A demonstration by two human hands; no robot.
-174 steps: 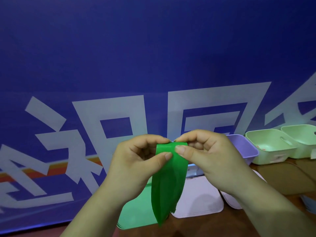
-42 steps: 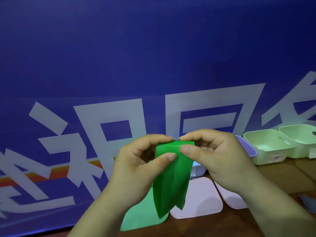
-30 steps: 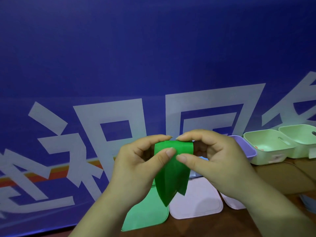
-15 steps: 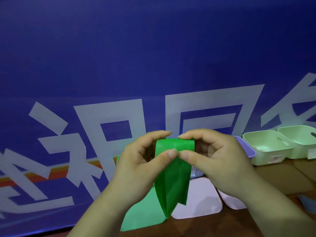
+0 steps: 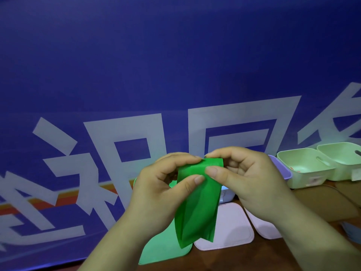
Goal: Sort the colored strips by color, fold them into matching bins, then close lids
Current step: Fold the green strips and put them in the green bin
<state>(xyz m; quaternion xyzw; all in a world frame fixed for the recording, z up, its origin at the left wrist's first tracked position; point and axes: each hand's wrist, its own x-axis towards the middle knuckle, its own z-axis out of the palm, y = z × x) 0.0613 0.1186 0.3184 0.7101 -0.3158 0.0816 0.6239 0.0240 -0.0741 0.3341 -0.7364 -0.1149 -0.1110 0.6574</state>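
A green strip (image 5: 197, 208), folded over several times, hangs in front of me above the table. My left hand (image 5: 160, 192) pinches its top left corner between thumb and fingers. My right hand (image 5: 246, 182) pinches the top right edge, thumb on the front face. The folded loops dangle down over a green lid (image 5: 162, 249). A green bin's rim (image 5: 135, 180) peeks out behind my left hand, mostly hidden.
A white lid (image 5: 230, 227) and a second pale lid (image 5: 263, 229) lie flat on the wooden table. A purple bin (image 5: 281, 169) and two pale green bins (image 5: 304, 165) (image 5: 343, 157) stand at the right. A brown lid (image 5: 332, 202) lies before them. A blue banner fills the background.
The hanging strip has been folded shorter since the earliest frame. My thumbs shifted along its top edge, the right thumb now higher than the left. Both hands kept their hold.
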